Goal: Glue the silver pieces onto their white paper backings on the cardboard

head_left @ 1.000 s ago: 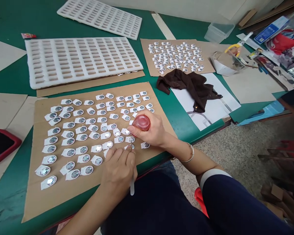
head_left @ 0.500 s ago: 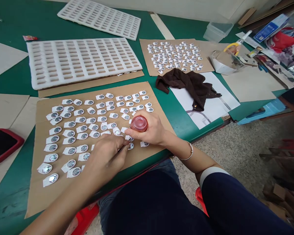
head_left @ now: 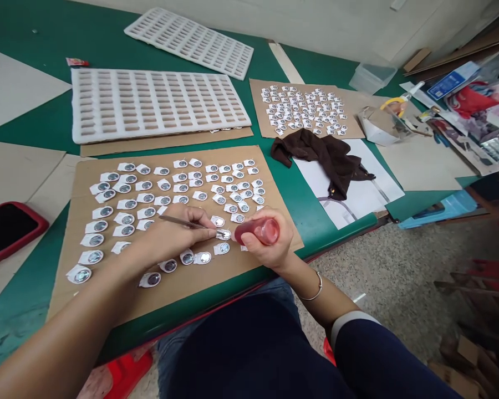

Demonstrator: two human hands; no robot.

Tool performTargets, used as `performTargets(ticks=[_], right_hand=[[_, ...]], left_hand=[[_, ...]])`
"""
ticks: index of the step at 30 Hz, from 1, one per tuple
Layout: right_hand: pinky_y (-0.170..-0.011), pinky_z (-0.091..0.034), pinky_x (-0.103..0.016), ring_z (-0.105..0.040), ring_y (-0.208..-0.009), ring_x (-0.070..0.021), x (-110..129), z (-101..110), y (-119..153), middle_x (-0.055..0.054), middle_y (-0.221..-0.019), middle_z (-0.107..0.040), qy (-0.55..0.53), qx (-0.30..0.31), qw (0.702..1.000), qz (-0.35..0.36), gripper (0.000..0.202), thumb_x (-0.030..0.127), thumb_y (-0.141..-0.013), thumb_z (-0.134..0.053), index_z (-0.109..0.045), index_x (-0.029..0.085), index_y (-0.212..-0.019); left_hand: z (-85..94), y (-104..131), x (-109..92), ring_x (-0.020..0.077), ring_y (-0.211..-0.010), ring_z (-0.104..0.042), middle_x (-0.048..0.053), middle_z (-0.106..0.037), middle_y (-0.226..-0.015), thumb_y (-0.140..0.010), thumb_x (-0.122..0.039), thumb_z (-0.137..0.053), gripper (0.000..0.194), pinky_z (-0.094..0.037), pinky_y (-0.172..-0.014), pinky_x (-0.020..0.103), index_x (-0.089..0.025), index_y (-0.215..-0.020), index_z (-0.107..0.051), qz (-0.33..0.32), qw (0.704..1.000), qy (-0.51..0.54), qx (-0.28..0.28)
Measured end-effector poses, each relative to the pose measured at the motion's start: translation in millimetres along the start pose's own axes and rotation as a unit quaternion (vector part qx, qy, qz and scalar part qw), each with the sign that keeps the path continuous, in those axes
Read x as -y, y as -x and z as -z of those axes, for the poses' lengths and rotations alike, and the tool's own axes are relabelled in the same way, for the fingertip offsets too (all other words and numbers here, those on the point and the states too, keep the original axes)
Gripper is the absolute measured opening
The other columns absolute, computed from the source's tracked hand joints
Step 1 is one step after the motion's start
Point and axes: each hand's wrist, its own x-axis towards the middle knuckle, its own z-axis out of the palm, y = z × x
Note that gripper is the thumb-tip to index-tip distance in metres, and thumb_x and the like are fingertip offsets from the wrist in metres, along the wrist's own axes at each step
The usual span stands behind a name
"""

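My left hand [head_left: 187, 224] pinches thin metal tweezers [head_left: 181, 221]. Their tips touch or hover just over a small silver disc on a white paper tab [head_left: 225, 235]; which, I cannot tell. Wrapped round a translucent red squeeze bottle [head_left: 255, 230], my right hand [head_left: 274, 246] tilts it toward the same disc. The bottle's tip is hidden or too small to make out. Rows of similar discs on white tabs lie over a brown cardboard sheet [head_left: 191, 293] on the green table, some covered by my left forearm.
Behind the cardboard lies a white slotted foam tray [head_left: 162, 105], with another foam tray [head_left: 191, 41] beyond. A second cardboard [head_left: 255, 91] carries many tabbed discs. A dark brown cloth [head_left: 316, 152] rests on white paper. At left is a red-cased phone [head_left: 41, 224]; a paper box [head_left: 372, 124] stands right.
My right hand has shifted right and down, tilting the bottle from end-on to sideways. The left hand has turned, bringing the tweezers into sight. The camera view has also shifted.
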Motion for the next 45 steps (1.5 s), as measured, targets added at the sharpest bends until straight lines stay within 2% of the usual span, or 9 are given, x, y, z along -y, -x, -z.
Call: performTargets(ticks=[4,9,20,45], right_hand=[[-0.061,-0.056,-0.03,-0.066,-0.065,-0.0158,0.3,-0.8,-2.9,0.001,-0.073,-0.066,0.001,0.011,1.0,-0.004,0.028,0.037,-0.075,-0.071,-0.055,0.023,-0.092],[-0.063,-0.056,-0.029,-0.067,-0.067,-0.0159,1.7,-0.3,-4.3,0.0,-0.075,-0.067,0.002,0.033,0.999,0.001,0.027,0.034,-0.075,-0.072,-0.055,0.022,-0.092],[-0.062,-0.055,-0.027,-0.066,-0.067,-0.014,1.8,-1.1,-6.4,0.0,-0.076,-0.065,0.005,0.045,0.999,0.021,0.028,0.038,-0.078,-0.071,-0.054,0.021,-0.092],[-0.06,-0.054,-0.025,-0.063,-0.063,-0.012,4.1,3.1,-8.9,0.002,-0.074,-0.063,0.031,0.022,0.999,0.016,0.024,0.036,-0.078,-0.071,-0.055,0.021,-0.088]], left_hand=[[-2.4,2.2,1.8,0.0154,-0.053,-0.054,0.003,-0.068,-0.063,-0.067,-0.038,-0.07,0.018,-0.039,-0.047,0.027,-0.02,-0.068,-0.07,-0.004,1.0,0.0,-0.004],[-2.2,3.5,3.0,0.0155,-0.056,-0.057,0.003,-0.07,-0.068,-0.07,-0.037,-0.068,0.019,-0.041,-0.05,0.027,-0.019,-0.072,-0.07,-0.014,1.0,-0.002,0.006],[-2.7,4.0,-0.4,0.0137,-0.055,-0.055,0.003,-0.068,-0.064,-0.067,-0.038,-0.068,0.02,-0.039,-0.048,0.024,-0.018,-0.071,-0.07,0.001,1.0,-0.007,0.01],[-3.6,7.2,-3.6,0.0131,-0.055,-0.054,0.001,-0.068,-0.062,-0.066,-0.04,-0.07,0.022,-0.039,-0.048,0.023,-0.019,-0.07,-0.07,0.021,1.0,0.003,0.003]])
